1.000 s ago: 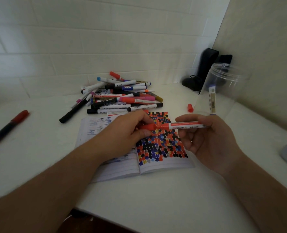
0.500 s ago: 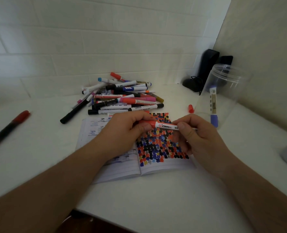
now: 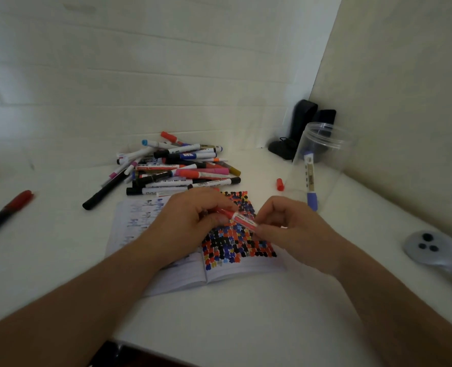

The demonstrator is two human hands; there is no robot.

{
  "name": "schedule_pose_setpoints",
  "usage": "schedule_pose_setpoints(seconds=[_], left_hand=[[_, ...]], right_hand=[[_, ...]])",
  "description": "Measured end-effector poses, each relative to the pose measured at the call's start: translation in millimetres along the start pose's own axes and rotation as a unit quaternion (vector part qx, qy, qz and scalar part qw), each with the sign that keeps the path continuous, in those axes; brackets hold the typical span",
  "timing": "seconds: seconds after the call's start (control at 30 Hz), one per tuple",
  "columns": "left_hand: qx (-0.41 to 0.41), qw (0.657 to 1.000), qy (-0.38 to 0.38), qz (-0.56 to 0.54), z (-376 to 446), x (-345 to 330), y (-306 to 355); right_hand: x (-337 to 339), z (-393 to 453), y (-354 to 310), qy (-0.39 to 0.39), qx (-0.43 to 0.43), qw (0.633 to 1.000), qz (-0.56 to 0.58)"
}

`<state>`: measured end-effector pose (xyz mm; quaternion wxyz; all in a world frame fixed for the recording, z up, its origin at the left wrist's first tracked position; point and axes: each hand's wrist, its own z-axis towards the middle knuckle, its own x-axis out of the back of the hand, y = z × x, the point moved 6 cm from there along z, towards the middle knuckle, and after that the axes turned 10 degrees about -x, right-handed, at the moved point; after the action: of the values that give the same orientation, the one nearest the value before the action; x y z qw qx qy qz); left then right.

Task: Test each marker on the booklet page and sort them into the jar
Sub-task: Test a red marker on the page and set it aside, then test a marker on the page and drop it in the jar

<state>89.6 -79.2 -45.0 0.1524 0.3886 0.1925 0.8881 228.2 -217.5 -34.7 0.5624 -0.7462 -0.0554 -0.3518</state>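
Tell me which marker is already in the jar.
The purple-capped marker, standing cap-down inside the clear jar. The others lie piled on the table, one is in hand.

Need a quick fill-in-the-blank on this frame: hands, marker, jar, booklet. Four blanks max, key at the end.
1. Both hands hold one ____ marker above the booklet.
2. The clear jar holds a single marker with a ____ cap.
3. The left hand grips the marker's ____ end, the right hand the barrel.
4. A loose red cap lies on the table between the marker pile and the ____.

Missing words: red; purple; cap; jar
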Motion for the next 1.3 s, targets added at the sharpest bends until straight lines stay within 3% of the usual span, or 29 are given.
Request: schedule_pose_setpoints(seconds=[0.13,0.27,0.37,0.47,0.53,0.6,0.67,0.73,0.8,0.93,1.03,1.2,1.3], left_hand=[[-0.017,1.0,0.014,0.016,-1,-1,3],[0.075,0.992,0.067,-0.071,-3,9,-1],[0.105,0.994,0.039,-0.015,-6,5,-11],[0.116,0.993,-0.004,-0.003,-9,-4,-16],[0.113,0.993,-0.018,-0.004,-8,-7,-16],[0.116,0.993,-0.027,0.003,-7,-8,-17],[0.116,0.992,-0.037,0.014,-8,-8,-18],[0.114,0.992,-0.044,0.022,-7,-9,-18],[0.116,0.992,-0.042,0.026,-7,-9,-19],[0.123,0.991,-0.025,0.042,-7,-7,-20],[0.146,0.983,0.018,0.114,-7,1,-27],[0.248,0.958,0.065,0.128,-13,22,-47],[0.295,0.95,0.014,0.104,-2,30,-60]], right_hand=[[-16,4,-20,-0.056,0.007,0.997,-0.061],[-13,7,-38,-0.067,0.028,0.997,0.023],[52,2,-59,0.096,0.107,0.98,0.136],[138,-18,-71,0.349,0.194,0.883,0.247],[179,-28,-66,0.461,0.21,0.828,0.24],[202,-25,-54,0.512,0.181,0.82,0.178],[202,-12,-40,0.505,0.13,0.849,0.087],[186,6,-29,0.45,0.092,0.888,-0.021],[166,21,-23,0.407,0.085,0.902,-0.119],[152,33,-18,0.399,0.087,0.882,-0.236],[148,40,-14,0.395,0.088,0.865,-0.297],[148,42,-11,0.425,0.058,0.855,-0.292],[145,43,-12,0.448,0.056,0.847,-0.282]])
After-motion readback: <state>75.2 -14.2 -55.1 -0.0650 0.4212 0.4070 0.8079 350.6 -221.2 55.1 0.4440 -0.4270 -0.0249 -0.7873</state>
